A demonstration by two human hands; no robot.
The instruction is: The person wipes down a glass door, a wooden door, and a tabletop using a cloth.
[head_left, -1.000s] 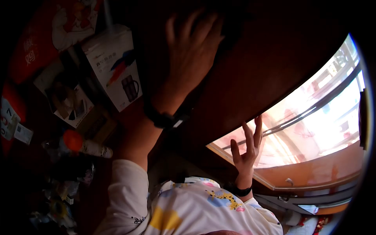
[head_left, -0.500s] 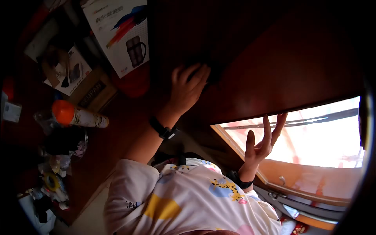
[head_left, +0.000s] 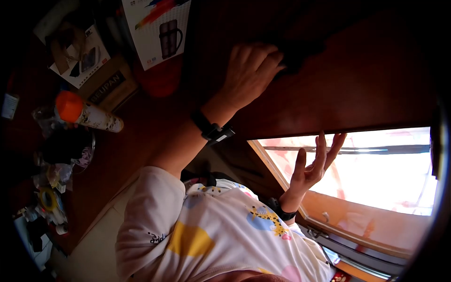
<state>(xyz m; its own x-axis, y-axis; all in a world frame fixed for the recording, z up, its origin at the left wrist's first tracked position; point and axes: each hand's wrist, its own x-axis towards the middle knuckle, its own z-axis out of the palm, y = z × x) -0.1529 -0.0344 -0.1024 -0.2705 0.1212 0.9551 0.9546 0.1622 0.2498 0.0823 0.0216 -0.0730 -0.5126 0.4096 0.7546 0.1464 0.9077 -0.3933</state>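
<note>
My left hand [head_left: 251, 73] has its fingers curled together at the dark red-brown wooden surface [head_left: 357, 84]. A black, dimly lit object [head_left: 303, 54] lies right at its fingertips, too dark to identify. My right hand [head_left: 310, 174] is raised with thumb and fingers spread, its fingertips at the lower edge of the same wooden surface, in front of the bright window [head_left: 376, 174]. Nothing shows between its fingers. Both wrists wear black bands.
On the left are a white box with a flask picture [head_left: 162, 35], a brown carton [head_left: 110, 84], an orange-capped can [head_left: 89, 113], a yellow tape roll [head_left: 47, 199] and plastic bags. A wooden frame [head_left: 343, 209] borders the window.
The view has shifted and turned. Over the last half second, my left hand has moved up and right towards the black object, and its fingers have curled. My right hand keeps its spread pose.
</note>
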